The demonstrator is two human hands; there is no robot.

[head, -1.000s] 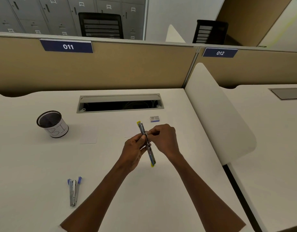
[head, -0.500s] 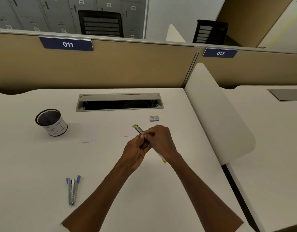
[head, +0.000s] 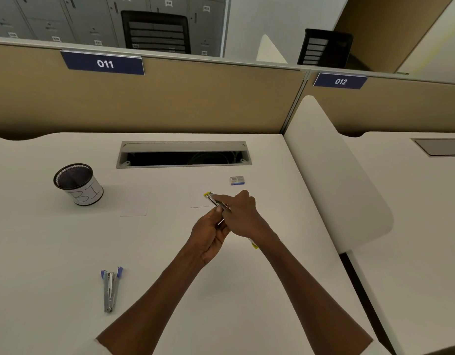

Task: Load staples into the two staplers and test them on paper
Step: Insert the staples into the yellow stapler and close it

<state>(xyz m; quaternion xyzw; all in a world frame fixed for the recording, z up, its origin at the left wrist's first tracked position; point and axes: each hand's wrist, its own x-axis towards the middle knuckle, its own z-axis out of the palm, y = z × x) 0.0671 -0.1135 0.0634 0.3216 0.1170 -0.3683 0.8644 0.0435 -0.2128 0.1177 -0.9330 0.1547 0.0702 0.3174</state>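
A yellow-tipped metal stapler [head: 213, 199] is held above the desk, swung open into a long line. My left hand [head: 208, 234] grips its middle from below. My right hand [head: 243, 213] lies over it from the right, fingers pinched at the same spot. One yellow end points up-left; the other yellow end [head: 254, 245] peeks out under my right wrist. A second stapler with blue tips [head: 110, 288] lies open on the desk at the near left. A small staple box [head: 237, 180] sits beyond my hands. Two white paper slips [head: 134, 204] [head: 198, 201] lie flat on the desk.
A mesh pen cup marked "BI" [head: 77, 184] stands at the far left. A cable tray opening [head: 184, 155] runs along the back of the white desk [head: 54, 252]. A white divider panel [head: 331, 175] bounds the right side, with a tan partition behind.
The yellow stapler has tilted from nearly upright to slanting up-left, and my right hand has slid over more of it. Both hands stayed near the same spot.
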